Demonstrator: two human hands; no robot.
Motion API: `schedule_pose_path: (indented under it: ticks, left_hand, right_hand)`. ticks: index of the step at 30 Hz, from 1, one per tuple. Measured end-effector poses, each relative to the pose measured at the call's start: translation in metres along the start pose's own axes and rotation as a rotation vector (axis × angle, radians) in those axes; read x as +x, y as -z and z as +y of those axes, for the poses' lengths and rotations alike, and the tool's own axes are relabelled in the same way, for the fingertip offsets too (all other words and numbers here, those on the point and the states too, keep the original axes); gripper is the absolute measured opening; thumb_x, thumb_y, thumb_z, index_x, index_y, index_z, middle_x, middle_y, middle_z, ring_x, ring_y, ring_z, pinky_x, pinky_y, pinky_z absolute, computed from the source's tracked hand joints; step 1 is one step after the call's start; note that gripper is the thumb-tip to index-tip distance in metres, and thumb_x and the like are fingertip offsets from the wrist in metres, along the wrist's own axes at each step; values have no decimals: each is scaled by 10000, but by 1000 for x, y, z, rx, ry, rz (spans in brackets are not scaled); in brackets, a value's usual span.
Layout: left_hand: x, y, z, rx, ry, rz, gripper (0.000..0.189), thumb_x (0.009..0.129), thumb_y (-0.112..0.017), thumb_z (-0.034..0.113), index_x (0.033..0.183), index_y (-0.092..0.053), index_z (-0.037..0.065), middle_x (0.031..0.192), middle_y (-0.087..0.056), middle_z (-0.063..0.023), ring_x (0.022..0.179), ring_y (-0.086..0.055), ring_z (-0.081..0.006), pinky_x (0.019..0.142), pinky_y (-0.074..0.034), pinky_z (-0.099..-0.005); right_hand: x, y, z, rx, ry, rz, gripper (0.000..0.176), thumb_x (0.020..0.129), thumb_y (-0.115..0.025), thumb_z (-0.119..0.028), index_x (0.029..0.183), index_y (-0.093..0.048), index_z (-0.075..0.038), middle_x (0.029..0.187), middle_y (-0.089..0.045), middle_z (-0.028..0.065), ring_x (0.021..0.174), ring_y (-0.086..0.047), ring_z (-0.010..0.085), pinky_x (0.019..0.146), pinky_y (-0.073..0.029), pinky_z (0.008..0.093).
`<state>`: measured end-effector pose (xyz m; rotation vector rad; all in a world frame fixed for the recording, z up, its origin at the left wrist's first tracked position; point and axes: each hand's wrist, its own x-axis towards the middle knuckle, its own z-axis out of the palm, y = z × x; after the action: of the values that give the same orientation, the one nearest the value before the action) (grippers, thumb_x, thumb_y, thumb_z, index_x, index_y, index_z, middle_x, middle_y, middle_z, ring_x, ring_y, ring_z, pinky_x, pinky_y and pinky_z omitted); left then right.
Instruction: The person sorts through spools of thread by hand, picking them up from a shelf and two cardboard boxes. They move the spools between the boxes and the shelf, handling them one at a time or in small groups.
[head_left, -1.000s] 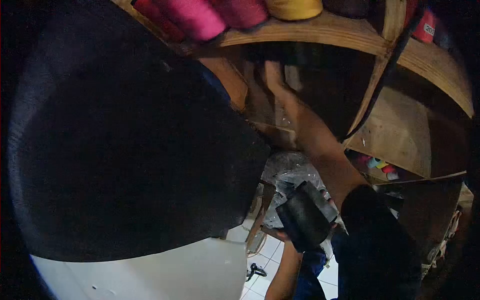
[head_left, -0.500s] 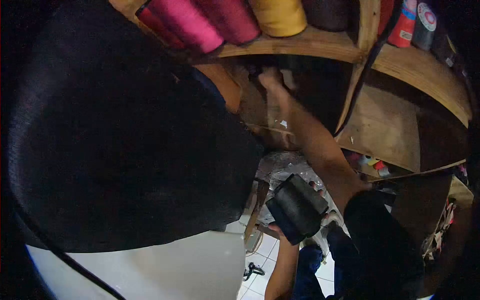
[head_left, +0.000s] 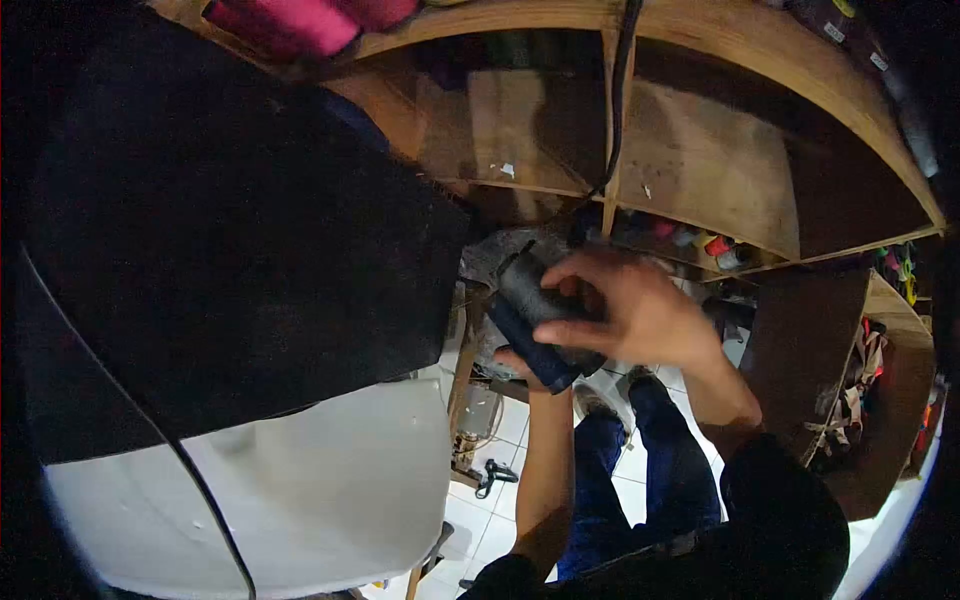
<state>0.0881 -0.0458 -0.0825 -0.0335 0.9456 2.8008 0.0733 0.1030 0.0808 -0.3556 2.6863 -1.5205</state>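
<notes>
My left hand [head_left: 530, 372] is closed from below around dark thread spools. One is a dark grey spool [head_left: 530, 285]; a navy-black spool [head_left: 532, 345] lies against it, on the side toward the white surface. My right hand [head_left: 635, 312] reaches over from the right, its thumb and a finger curved around the grey spool. The spools hide the left fingertips, and part of the right fingers is in shadow. Clear plastic [head_left: 490, 258] shows behind the spools.
A wooden shelf [head_left: 700, 190] curves across the top, with pink spools [head_left: 290, 28] on its upper board. A large black surface [head_left: 240, 250] and a white one [head_left: 330, 500] fill the left. At the right stands an open box [head_left: 800, 350] with straps inside. A cable hangs ahead.
My right hand has come back from inside the shelf and is now on the grey spool. The spools in my left hand appear higher and further left, and the whole view has shifted.
</notes>
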Motion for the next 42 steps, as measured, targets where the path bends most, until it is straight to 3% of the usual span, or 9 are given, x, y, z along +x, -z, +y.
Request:
schedule_pose_path:
  ticks: [3,10,14,17,19,27,28,38,42]
  left_hand:
    - [-2,-35,7,138,-25,187,1103,607,-344,880,1419,-200,147,1430,-266,-132,1292,-294,-340,1066,-260,-489]
    - [-1,-19,10,129,-60,-80,1036,653,-361,843,1420,-221,161,1428,-288,-114,1299,-295,-326,1070,-249,-493]
    - [5,-3,-6,-429,-91,-370,1042,647,-298,864,1430,-197,184,1441,-266,-111,1307,-274,-339,1066,-248,-505]
    - [-4,-16,3,-230,20,33,1044,609,-370,847,1408,-237,190,1420,-292,-112,1280,-309,-355,1021,-284,-559]
    - [-5,-28,14,-482,197,-215,1107,549,-568,782,1395,-231,153,1410,-290,-122,1259,-335,-369,966,-310,-626]
    - [-20,-29,22,-394,280,-248,1213,485,-725,689,1403,-172,121,1422,-246,-136,1284,-288,-391,950,-300,-678]
    - [-22,-36,23,-468,280,-293,1166,510,-707,697,1388,-219,105,1388,-312,-122,1269,-325,-347,976,-344,-590]
    - [-41,-10,11,-387,386,-185,1112,547,-659,711,1378,-241,101,1378,-329,-122,1259,-339,-323,992,-333,-547]
    - [-45,-4,8,-355,397,-148,1092,562,-640,717,1374,-250,100,1375,-336,-121,1255,-345,-313,999,-328,-530]
  right_hand:
    - [-16,-9,-14,-112,-57,142,645,670,-739,-457,1114,-521,-41,996,-540,162,892,-593,321,757,-486,405]
    - [-16,-8,-22,-184,-137,104,658,676,-732,-289,1203,-461,-1,1060,-553,216,1006,-543,387,839,-459,407]
    - [-8,5,-25,70,-197,94,584,674,-704,-212,1178,-504,5,1008,-607,203,948,-592,311,855,-456,360]
    - [4,17,-5,333,-218,79,620,662,-709,-205,1188,-496,47,1002,-626,140,902,-584,178,838,-446,298]
    - [24,21,1,648,-218,137,600,672,-699,-214,1167,-513,68,985,-623,132,907,-570,167,825,-443,292]
    - [206,-21,75,241,-32,684,516,668,-725,-319,999,-600,57,967,-633,207,908,-613,279,796,-456,362]
    - [229,-25,88,193,-62,654,492,671,-720,-303,986,-602,57,964,-627,222,910,-609,304,798,-457,370]
    - [389,-75,195,-196,-91,772,296,670,-698,-179,826,-558,30,832,-577,271,852,-572,426,752,-454,483]
    - [400,-84,194,-150,-161,780,426,629,-728,-141,960,-532,41,949,-566,276,898,-567,415,764,-464,453]
